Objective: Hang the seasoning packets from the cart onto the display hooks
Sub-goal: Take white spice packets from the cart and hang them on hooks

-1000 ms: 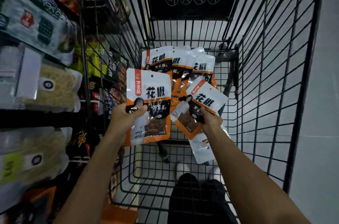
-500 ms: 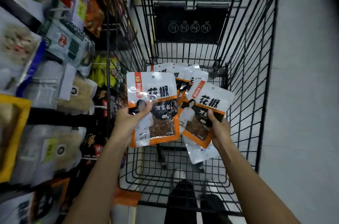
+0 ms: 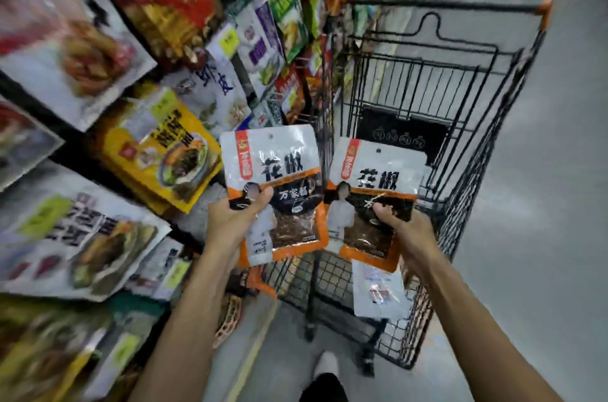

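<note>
My left hand (image 3: pixel 235 220) grips a white-and-orange seasoning packet (image 3: pixel 276 171) by its lower left, thumb across the front. My right hand (image 3: pixel 403 230) holds a second, matching packet (image 3: pixel 381 171) upright, with another packet (image 3: pixel 378 289) hanging behind and below it, back side showing. Both front packets have a small hang hole at the top. They are raised above the near end of the black wire cart (image 3: pixel 460 145), which stands to the right. No other packets in the cart are visible from here.
Display racks on the left are packed with hanging food bags, among them a yellow bag (image 3: pixel 158 151) and white bags (image 3: pixel 82 237). Grey floor (image 3: pixel 543 204) spreads to the right of the cart. My shoe (image 3: pixel 325 365) shows at the bottom.
Both hands have lifted their packets up out of the cart. The view has swung up and left, bringing the display racks into sight.
</note>
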Demonstrator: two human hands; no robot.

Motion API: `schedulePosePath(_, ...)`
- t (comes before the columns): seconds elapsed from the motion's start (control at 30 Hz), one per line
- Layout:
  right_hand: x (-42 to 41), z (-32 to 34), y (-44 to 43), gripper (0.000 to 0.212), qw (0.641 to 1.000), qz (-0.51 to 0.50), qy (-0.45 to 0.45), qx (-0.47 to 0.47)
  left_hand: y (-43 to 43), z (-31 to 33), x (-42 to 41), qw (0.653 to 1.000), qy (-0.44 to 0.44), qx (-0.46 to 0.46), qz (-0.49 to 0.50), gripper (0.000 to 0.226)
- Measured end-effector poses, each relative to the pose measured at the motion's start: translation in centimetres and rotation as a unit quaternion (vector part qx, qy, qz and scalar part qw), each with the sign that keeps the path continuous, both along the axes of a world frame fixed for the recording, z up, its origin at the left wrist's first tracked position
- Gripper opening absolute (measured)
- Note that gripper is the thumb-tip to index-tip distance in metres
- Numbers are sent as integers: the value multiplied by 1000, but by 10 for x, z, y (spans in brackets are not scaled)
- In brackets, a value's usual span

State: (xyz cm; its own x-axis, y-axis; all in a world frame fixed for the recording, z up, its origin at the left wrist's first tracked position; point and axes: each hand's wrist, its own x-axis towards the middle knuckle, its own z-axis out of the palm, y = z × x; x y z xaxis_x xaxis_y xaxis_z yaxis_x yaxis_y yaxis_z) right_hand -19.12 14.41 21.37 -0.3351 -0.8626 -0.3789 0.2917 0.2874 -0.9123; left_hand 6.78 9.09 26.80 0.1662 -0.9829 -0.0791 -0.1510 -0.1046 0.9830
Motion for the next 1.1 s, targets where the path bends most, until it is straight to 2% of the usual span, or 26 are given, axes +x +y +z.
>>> schedulePosePath(0.17, 31, 65, 17, 8, 991, 113, -24, -68, 79, 65, 54, 994, -11, -70, 88, 42)
schedulePosePath(0.27, 61, 101, 29, 10, 978, 173, -40, -110, 131, 107, 84, 985, -43, -100, 134, 37)
schedulePosePath(0.4, 115, 149, 51, 26, 949, 265, -28, -166, 206, 159, 124, 966, -60, -138, 209, 49)
schedulePosePath(0.5, 164, 181, 72, 31, 922, 331, -27, -200, 264, 191, 157, 940, -107, -170, 276, 36)
schedulePosePath(0.6, 213, 206, 95, 19, 892, 392, -18, -225, 323, 213, 192, 917, -127, -182, 331, 40)
schedulePosePath(0.67, 246, 222, 114, 5, 871, 424, -12, -248, 362, 223, 213, 904, -131, -179, 366, 45)
schedulePosePath(0.77, 298, 240, 146, 18, 851, 450, -17, -271, 417, 233, 242, 879, -138, -200, 410, 38)
schedulePosePath(0.87, 346, 249, 177, 20, 828, 488, -37, -274, 468, 235, 273, 862, -131, -205, 444, 51)
schedulePosePath(0.97, 388, 255, 210, 11, 803, 524, -26, -282, 508, 229, 309, 861, -120, -186, 459, 45)
schedulePosePath(1.1, 429, 259, 249, 23, 798, 530, -5, -286, 547, 209, 356, 873, -102, -166, 448, 38)
